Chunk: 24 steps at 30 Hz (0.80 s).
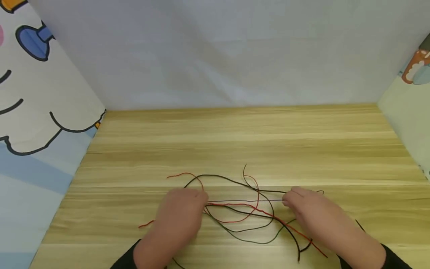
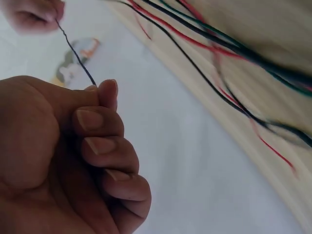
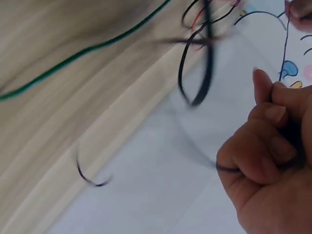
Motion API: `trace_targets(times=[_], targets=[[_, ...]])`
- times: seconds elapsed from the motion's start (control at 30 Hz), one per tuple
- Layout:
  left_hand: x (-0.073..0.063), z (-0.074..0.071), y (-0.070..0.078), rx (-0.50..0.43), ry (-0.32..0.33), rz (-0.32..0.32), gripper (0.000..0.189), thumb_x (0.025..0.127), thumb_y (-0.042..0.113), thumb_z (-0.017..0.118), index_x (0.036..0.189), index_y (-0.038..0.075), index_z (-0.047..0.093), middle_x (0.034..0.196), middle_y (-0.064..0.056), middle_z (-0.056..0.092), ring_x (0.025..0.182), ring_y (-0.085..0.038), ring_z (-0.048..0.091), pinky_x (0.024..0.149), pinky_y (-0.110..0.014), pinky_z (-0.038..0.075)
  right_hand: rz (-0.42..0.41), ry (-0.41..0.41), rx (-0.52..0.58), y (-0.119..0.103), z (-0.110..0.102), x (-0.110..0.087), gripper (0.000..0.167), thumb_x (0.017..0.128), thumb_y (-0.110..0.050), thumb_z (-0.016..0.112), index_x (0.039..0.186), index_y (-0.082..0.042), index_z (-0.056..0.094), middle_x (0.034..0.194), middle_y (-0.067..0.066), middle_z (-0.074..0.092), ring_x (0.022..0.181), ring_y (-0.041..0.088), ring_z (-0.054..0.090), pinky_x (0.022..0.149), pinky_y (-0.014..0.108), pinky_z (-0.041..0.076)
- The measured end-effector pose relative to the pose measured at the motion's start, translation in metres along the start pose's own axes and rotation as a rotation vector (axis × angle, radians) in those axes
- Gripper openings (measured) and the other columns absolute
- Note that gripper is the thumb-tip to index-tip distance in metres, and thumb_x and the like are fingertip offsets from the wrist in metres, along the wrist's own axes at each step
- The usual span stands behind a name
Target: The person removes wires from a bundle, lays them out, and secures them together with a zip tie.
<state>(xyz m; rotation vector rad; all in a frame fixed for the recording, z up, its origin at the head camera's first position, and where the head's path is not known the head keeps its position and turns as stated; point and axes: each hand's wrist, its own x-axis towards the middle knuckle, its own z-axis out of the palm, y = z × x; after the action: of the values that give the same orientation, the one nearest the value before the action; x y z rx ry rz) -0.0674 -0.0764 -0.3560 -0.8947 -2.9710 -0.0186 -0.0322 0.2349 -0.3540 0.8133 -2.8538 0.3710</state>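
- Well apart from tabletop's (image 1: 235, 142) back edge: L hand (image 1: 184, 211) & R hand (image 1: 312, 211) pinch thin dk wire (image 1: 242, 200), extended btwn.
- Nearby: red wires (image 1: 319, 249), blk wires (image 1: 215, 175), grn wire (image 1: 258, 243), overlapping.

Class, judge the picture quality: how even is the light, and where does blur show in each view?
Head view: soft, fairly even light on the tabletop, little blur; left wrist view: left hand sharp, thin red wire end blurred; right wrist view: black loop smeared, green wire clearer, right hand fairly crisp.
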Motion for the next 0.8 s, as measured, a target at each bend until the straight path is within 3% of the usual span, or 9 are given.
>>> trace_targets(times=[0.03, 0.2, 0.27, 0.33, 0.53, 0.8], targets=[[-0.004, 0.001, -0.007, -0.011, -0.022, -0.042, 0.026, 0.08, 0.005, 0.064, 0.064, 0.022, 0.051, 0.055, 0.008, 0.044, 0.053, -0.011, 0.048, 0.051, -0.029, 0.039, 0.003, 0.004, -0.006, 0.004, 0.0, -0.002, 0.006, 0.095, -0.018, 0.058, 0.09, -0.017, 0.061, 0.082, -0.013, 0.055, 0.068, 0.002, 0.053, 0.062, 0.022, 0.048], [-0.022, 0.006, -0.04, -0.049, -0.109, -0.212, 0.027, 0.089, 0.012, 0.061, 0.066, 0.021, 0.052, 0.054, 0.006, 0.043, 0.047, -0.012, 0.04, 0.044, -0.03, 0.033, 0.026, 0.016, -0.032, 0.024, -0.001, -0.008, 0.005, 0.093, -0.016, 0.061, 0.089, -0.015, 0.061, 0.081, -0.012, 0.054, 0.069, 0.002, 0.054, 0.06, 0.022, 0.048], [-0.029, 0.008, -0.051, -0.073, -0.124, -0.265, 0.026, 0.093, 0.018, 0.059, 0.068, 0.02, 0.054, 0.053, 0.005, 0.043, 0.046, -0.014, 0.04, 0.043, -0.031, 0.032, 0.032, 0.024, -0.039, 0.03, -0.001, -0.009, 0.018, 0.078, -0.003, 0.072, 0.087, -0.015, 0.061, 0.078, -0.012, 0.052, 0.067, 0.002, 0.052, 0.058, 0.023, 0.047], [-0.036, 0.01, -0.061, -0.091, -0.131, -0.303, 0.026, 0.095, 0.024, 0.057, 0.07, 0.019, 0.055, 0.052, 0.005, 0.043, 0.046, -0.014, 0.04, 0.043, -0.031, 0.032, 0.035, 0.026, -0.056, 0.035, 0.0, -0.01, 0.015, 0.081, -0.005, 0.071, 0.087, -0.015, 0.061, 0.077, -0.012, 0.052, 0.066, 0.002, 0.052, 0.058, 0.024, 0.047], [-0.047, 0.013, -0.077, -0.118, -0.142, -0.332, 0.022, 0.095, 0.022, 0.056, 0.074, 0.018, 0.057, 0.054, 0.005, 0.046, 0.048, -0.014, 0.041, 0.044, -0.032, 0.034, 0.025, 0.006, -0.049, 0.038, 0.001, -0.01, 0.01, 0.086, -0.01, 0.068, 0.088, -0.015, 0.061, 0.078, -0.014, 0.05, 0.068, 0.002, 0.05, 0.06, 0.026, 0.048], [-0.051, 0.013, -0.083, -0.12, -0.143, -0.335, 0.021, 0.095, 0.023, 0.056, 0.075, 0.017, 0.058, 0.054, 0.005, 0.045, 0.048, -0.013, 0.043, 0.044, -0.031, 0.035, 0.132, -0.085, -0.073, 0.047, -0.002, -0.011, 0.005, 0.088, -0.015, 0.067, 0.092, -0.013, 0.063, 0.084, -0.009, 0.06, 0.07, 0.008, 0.059, 0.06, 0.03, 0.049]])
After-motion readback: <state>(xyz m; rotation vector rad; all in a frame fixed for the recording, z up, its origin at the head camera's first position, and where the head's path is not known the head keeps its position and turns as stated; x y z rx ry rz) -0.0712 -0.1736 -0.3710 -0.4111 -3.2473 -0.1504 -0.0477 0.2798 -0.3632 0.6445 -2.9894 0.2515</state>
